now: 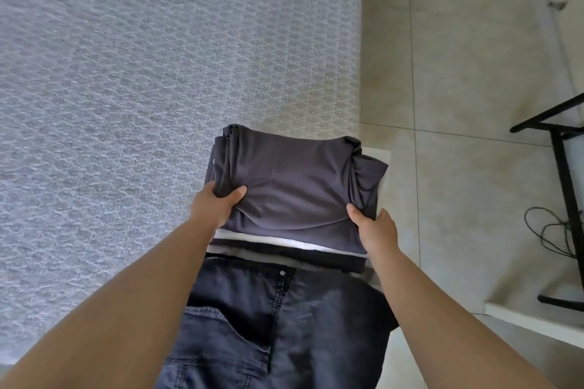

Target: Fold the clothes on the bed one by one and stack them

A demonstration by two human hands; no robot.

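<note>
At the near corner of the bed point(126, 104), a folded dark garment point(294, 186) is held over the stack point(284, 246) — long axis left-right. Its left end is gripped by the left hand point(216, 207), its right by the right hand point(374, 226) — both equally near.

A bedroom in a home. Shown by the bed point(142, 73), spread with a grey patterned cover and filling most of the view. Beside the bed's right edge, pale tiled floor point(458, 73). Further right of the bed, a black metal frame point(565, 174) and loose black cable point(550, 230) on the tiles.
</note>
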